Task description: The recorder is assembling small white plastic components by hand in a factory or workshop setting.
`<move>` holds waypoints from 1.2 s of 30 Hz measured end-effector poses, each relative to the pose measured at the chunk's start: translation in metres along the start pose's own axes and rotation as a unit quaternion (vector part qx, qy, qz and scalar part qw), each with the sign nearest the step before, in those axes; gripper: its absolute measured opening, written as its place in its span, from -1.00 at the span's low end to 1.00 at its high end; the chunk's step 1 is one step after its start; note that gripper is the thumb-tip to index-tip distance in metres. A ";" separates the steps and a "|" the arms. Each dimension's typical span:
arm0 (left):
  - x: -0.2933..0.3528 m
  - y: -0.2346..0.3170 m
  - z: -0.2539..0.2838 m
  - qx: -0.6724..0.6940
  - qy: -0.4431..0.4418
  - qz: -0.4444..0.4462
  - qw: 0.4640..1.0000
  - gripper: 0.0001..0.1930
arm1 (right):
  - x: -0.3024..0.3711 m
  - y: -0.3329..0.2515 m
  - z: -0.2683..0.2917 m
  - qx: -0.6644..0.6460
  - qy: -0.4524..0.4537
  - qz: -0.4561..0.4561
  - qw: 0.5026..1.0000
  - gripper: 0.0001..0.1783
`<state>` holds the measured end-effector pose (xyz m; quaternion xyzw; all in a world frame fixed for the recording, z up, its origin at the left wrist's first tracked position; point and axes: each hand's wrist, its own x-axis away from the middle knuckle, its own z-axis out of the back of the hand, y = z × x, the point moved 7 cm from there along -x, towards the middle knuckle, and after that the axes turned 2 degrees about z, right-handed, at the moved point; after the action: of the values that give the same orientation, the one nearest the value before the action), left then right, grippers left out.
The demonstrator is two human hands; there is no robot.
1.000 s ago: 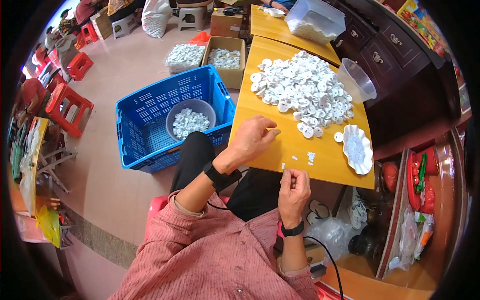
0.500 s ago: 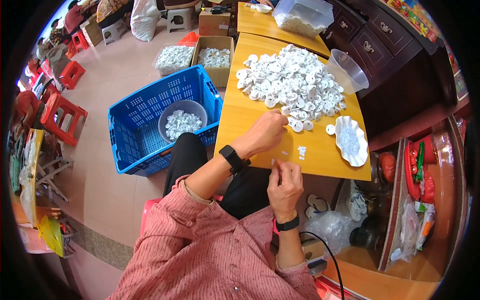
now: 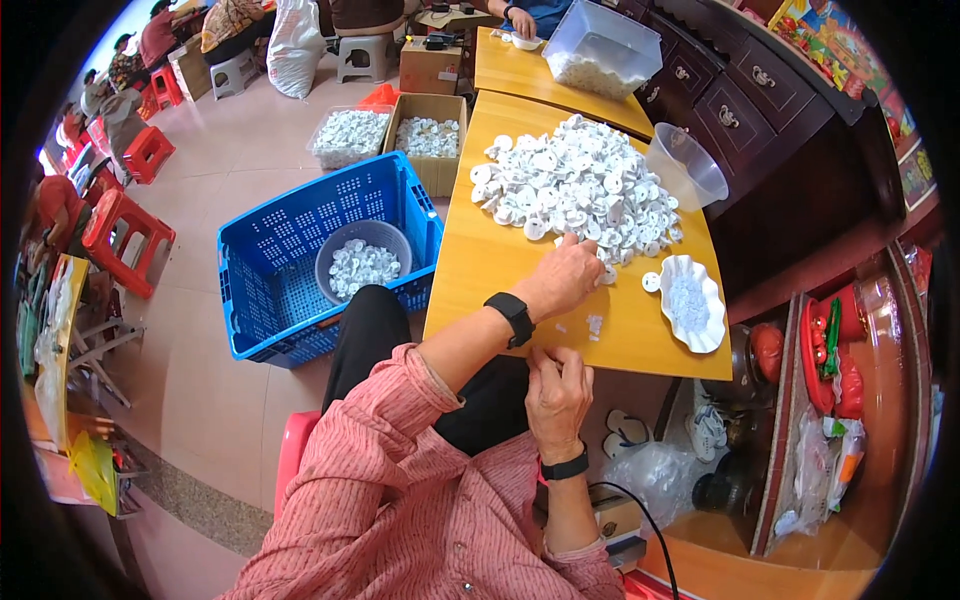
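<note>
My left hand [image 3: 562,277] is at the near edge of a heap of white round plastic pieces [image 3: 585,185] on the yellow wooden table [image 3: 480,280]. Its curled fingers meet one white disc [image 3: 607,274] there. At the table's front edge, my right hand [image 3: 558,398] is closed in a pinch; whatever lies between thumb and fingers is hidden. Just beyond it lie several tiny white bits [image 3: 595,327]. To the right stands a scalloped white dish [image 3: 709,328] of small pale bluish pieces, with a single disc [image 3: 651,282] beside it.
A blue crate [image 3: 265,255] left of my knee holds a grey bowl [image 3: 408,260] of white pieces. Beyond it are a clear tub [image 3: 350,138] and a cardboard box [image 3: 432,172] of similar pieces. A clear container [image 3: 690,165] tilts beside the heap. Another person's hand [image 3: 522,22] shows at the far table.
My left hand has moved right along the heap's near edge. My right hand has drawn onto the small white bit at the table's front edge, now covered. The whole view has shifted slightly.
</note>
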<state>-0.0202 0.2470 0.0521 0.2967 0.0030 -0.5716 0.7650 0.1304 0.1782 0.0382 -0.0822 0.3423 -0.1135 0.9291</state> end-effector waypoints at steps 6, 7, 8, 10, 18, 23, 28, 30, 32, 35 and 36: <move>0.014 -0.001 0.003 0.005 0.057 -0.010 0.998 -0.91 | -0.001 -0.002 0.001 0.001 0.006 -0.020 1.000 -0.80; 0.018 0.000 0.006 0.007 0.057 -0.009 0.998 -0.85 | -0.002 -0.002 0.001 0.004 0.012 -0.030 0.999 -0.82; 0.023 -0.001 0.009 0.006 0.058 -0.008 0.998 -0.85 | -0.002 -0.002 0.001 0.003 0.012 -0.028 1.000 -0.82; 0.035 0.000 0.016 0.004 0.067 -0.019 0.998 -0.83 | -0.002 0.000 0.002 0.018 0.027 -0.034 0.999 -0.83; 0.081 -0.012 0.031 0.034 0.089 0.031 0.995 -0.85 | 0.004 0.006 0.005 0.001 0.045 -0.091 0.995 -0.91; 0.100 -0.034 0.032 0.101 0.099 0.115 0.983 -0.87 | 0.010 0.026 -0.003 -0.205 0.033 -0.239 0.949 -0.89; 0.121 -0.027 0.058 0.106 0.224 0.050 0.967 -0.83 | 0.015 0.034 -0.006 -0.337 0.048 -0.303 0.890 -0.88; 0.134 -0.017 0.070 0.107 0.290 0.026 0.951 -0.82 | 0.015 0.035 -0.007 -0.364 0.048 -0.316 0.875 -0.88; 0.144 -0.014 0.067 0.182 0.262 0.084 0.944 -0.84 | 0.013 0.033 -0.007 -0.417 0.044 -0.324 0.848 -0.88; 0.156 -0.005 0.055 0.286 0.194 0.133 0.929 -0.87 | 0.009 0.024 -0.008 -0.438 0.033 -0.315 0.841 -0.90; 0.159 -0.004 0.046 0.366 0.148 0.162 0.904 -0.87 | 0.009 0.022 -0.009 -0.443 0.029 -0.313 0.840 -0.90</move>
<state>0.0161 0.0867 0.0335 0.6333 -0.1416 -0.3507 0.6752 0.1345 0.1959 0.0203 -0.5843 0.3391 -0.2369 0.6982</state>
